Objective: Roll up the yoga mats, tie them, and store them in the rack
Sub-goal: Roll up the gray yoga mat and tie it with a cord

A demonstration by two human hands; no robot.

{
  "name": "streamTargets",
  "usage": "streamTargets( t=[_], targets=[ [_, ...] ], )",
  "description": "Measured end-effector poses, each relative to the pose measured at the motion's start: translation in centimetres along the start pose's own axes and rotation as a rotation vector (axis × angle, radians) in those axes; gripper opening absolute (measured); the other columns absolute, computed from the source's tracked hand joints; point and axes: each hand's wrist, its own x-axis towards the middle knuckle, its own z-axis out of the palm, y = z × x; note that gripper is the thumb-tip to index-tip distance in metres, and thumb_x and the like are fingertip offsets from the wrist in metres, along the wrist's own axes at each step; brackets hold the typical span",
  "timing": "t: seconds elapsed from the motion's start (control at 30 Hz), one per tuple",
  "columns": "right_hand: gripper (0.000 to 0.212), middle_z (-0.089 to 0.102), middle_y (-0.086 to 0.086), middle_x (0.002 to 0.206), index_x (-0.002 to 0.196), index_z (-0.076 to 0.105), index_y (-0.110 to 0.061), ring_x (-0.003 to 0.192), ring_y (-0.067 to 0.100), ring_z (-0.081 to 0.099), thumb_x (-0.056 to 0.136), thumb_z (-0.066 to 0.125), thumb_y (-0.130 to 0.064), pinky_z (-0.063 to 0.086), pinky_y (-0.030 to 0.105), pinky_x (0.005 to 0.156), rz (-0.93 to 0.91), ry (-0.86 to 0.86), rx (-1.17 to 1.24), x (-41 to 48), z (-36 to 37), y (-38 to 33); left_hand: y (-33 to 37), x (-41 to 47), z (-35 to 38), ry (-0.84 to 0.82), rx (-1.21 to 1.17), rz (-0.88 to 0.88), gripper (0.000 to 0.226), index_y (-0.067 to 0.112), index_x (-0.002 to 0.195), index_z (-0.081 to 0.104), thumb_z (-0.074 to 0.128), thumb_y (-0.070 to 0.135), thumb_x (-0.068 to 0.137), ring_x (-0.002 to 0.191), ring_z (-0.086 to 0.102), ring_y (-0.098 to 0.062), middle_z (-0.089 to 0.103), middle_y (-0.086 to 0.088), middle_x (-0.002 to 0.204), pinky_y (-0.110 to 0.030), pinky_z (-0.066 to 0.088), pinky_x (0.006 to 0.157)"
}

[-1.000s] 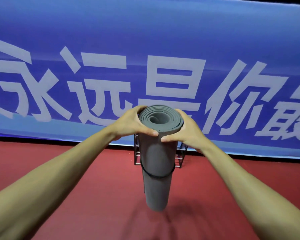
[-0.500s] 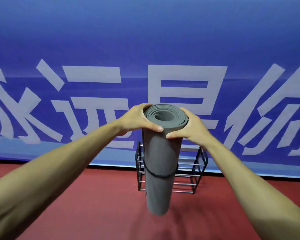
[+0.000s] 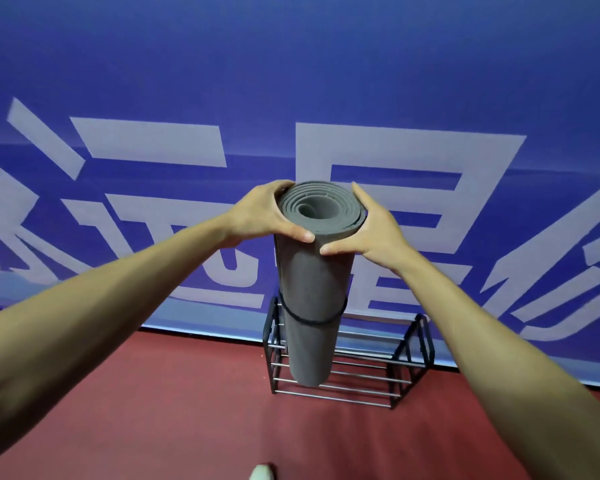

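So the grey rolled yoga mat (image 3: 312, 299) is hanging upright dead centre of the frame, tied with a thin black band (image 3: 310, 318) around its middle, and both hands are clamped around the very top end. The left hand (image 3: 260, 216) is wrapping the left side and the right hand (image 3: 378, 233) is pressing on the right, thumbs meeting at the front. The bottom end is dangling in front of the black wire rack (image 3: 350, 362), which is sitting on the red floor (image 3: 153, 410) against the blue banner wall (image 3: 291, 64), lower centre of the frame. I can't tell if the mat is touching the rack yet.

What I'd be worrying about here: the grip is only at the top rim, so the long lower end is free to swing. If it's swinging while going down, it's probably clipping a rail or landing beside the rack instead of in it.

Also the band is only a single loop at the middle. Catching it on a rail could be dragging it up the roll, and then the ends start loosening.

The rack looks light too, so a bump might be shoving or tipping it.
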Motion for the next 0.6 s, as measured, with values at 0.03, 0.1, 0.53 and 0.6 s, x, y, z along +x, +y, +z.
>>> streamTargets(
  t=[0.03, 0.1, 0.53, 0.6],
  targets=[
    [0.128, 0.041, -0.003, 0.149, 0.153, 0.021, -0.021, 0.135, 0.013, 0.038, 0.049, 0.095, -0.031, 0.036, 0.025, 0.101, 0.006, 0.008, -0.008, 1.0, 0.1, 0.2, -0.5, 1.0, -0.3, -0.003, -0.002, 0.007, 0.091, 0.009, 0.138, 0.043, 0.09, 0.016, 0.06, 0.083, 0.05, 0.024, 0.052, 0.027, 0.1, 0.004, 0.038, 0.068],
    [0.132, 0.044, -0.005, 0.147, 0.154, 0.017, -0.025, 0.135, 0.016, 0.04, 0.047, 0.095, -0.031, 0.038, 0.031, 0.105, 0.02, 0.017, -0.017, 2.9, 0.4, 0.7, -1.5, 3.1, -1.0, -0.014, -0.001, 0.029, 0.089, 0.009, 0.137, 0.044, 0.089, 0.015, 0.06, 0.081, 0.05, 0.028, 0.052, 0.028, 0.099, 0.004, 0.038, 0.067],
    [0.14, 0.036, -0.007, 0.151, 0.152, 0.012, -0.035, 0.137, 0.013, 0.036, 0.039, 0.093, -0.049, 0.038, 0.043, 0.11, 0.135, -0.014, -0.117, 11.0, 3.4, 5.7, -9.5, 13.1, -1.3, -0.145, 0.034, 0.065, 0.112, 0.018, 0.14, 0.038, 0.094, 0.041, 0.046, 0.117, 0.051, -0.004, 0.055, 0.013, 0.127, -0.024, 0.041, 0.101],
    [0.142, 0.033, -0.004, 0.152, 0.152, 0.011, -0.034, 0.139, 0.015, 0.033, 0.038, 0.093, -0.051, 0.037, 0.044, 0.11, 0.152, -0.04, -0.135, 12.0, 3.9, 6.9, -10.9, 14.0, -0.8, -0.146, 0.028, 0.041, 0.113, 0.02, 0.139, 0.039, 0.094, 0.044, 0.043, 0.116, 0.052, -0.002, 0.056, 0.014, 0.127, -0.025, 0.042, 0.102]
  ],
)
